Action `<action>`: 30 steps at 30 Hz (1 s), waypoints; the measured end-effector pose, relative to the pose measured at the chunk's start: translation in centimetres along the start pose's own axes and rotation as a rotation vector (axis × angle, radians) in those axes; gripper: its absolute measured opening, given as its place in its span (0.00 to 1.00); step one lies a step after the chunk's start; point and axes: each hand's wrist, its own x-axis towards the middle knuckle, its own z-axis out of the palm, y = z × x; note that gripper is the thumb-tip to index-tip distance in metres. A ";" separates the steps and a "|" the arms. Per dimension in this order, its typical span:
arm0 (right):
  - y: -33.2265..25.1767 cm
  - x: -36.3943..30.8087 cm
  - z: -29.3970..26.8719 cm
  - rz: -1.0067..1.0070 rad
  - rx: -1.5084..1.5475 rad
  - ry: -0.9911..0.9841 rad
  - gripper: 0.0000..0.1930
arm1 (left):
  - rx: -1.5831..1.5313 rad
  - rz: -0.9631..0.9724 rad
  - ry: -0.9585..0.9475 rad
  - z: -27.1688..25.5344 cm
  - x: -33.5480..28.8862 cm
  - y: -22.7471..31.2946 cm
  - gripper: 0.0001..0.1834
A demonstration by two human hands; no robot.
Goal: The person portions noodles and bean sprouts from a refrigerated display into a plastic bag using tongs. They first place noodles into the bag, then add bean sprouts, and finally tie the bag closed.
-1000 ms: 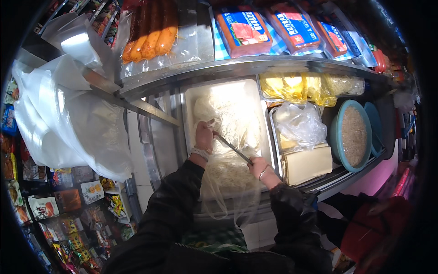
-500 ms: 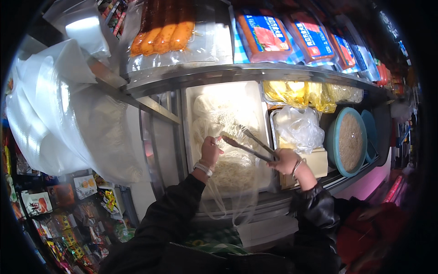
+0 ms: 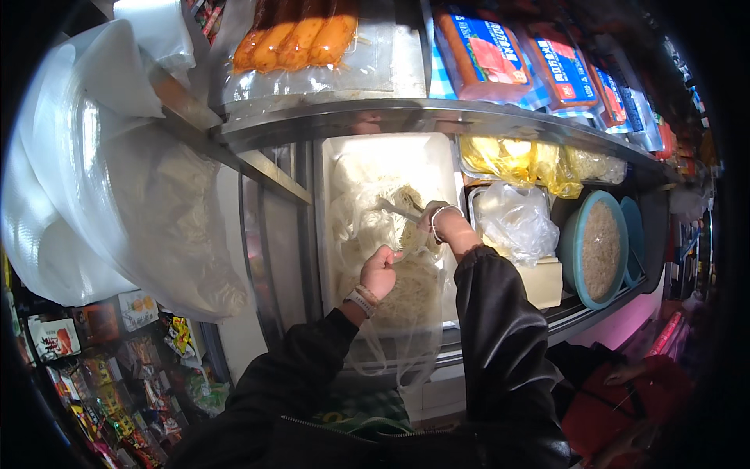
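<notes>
My left hand (image 3: 378, 277) is closed, thumb up, on the edge of a clear plastic bag (image 3: 402, 344) that hangs down over the front of a white tray (image 3: 452, 168). Pale noodles (image 3: 371, 228) lie in the tray, partly under clear plastic. My right hand (image 3: 445, 222) grips metal tongs (image 3: 400, 209) from above. Their tips reach left into the noodles, just beyond my left hand, and the hand hides the handle end. Whether noodles are caught between the tips I cannot make out.
Right of the tray are a white plastic bag (image 3: 512, 223), a pale block (image 3: 541, 283), yellow bags (image 3: 504, 159) and a teal tub (image 3: 576, 262) of grain-like food. A metal shelf edge (image 3: 469, 117) crosses above, holding packaged sausages (image 3: 301, 43). Large plastic bags (image 3: 101, 156) hang left.
My right hand and the tongs have moved left and away from me, over the noodles. My left hand has shifted slightly right and nearer, still holding the bag.
</notes>
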 end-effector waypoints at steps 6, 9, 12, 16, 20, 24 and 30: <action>5.4 -5.4 3.1 0.019 0.425 0.090 0.11 | -0.372 -0.325 0.164 -1.2 0.4 3.9 0.11; 7.1 -10.4 5.8 -0.007 0.814 0.130 0.11 | -0.393 -0.463 0.212 -1.5 1.0 6.0 0.11; 7.4 -12.6 8.2 -0.005 0.833 0.242 0.10 | -0.432 -0.581 0.065 -1.6 1.7 7.0 0.10; 7.0 -15.1 12.6 -0.256 0.613 0.635 0.09 | -0.833 -0.546 0.173 -2.0 3.5 6.8 0.07; 6.6 -15.8 16.0 -0.333 0.094 0.656 0.14 | -0.901 -0.583 0.240 -3.5 5.3 6.2 0.09; 5.0 -12.5 15.8 -0.330 -0.187 0.517 0.20 | -0.817 -0.595 0.178 -1.9 3.8 5.6 0.06; 1.0 -12.5 13.2 -0.247 -0.226 0.507 0.19 | -0.701 -0.542 0.249 -1.0 2.4 4.6 0.06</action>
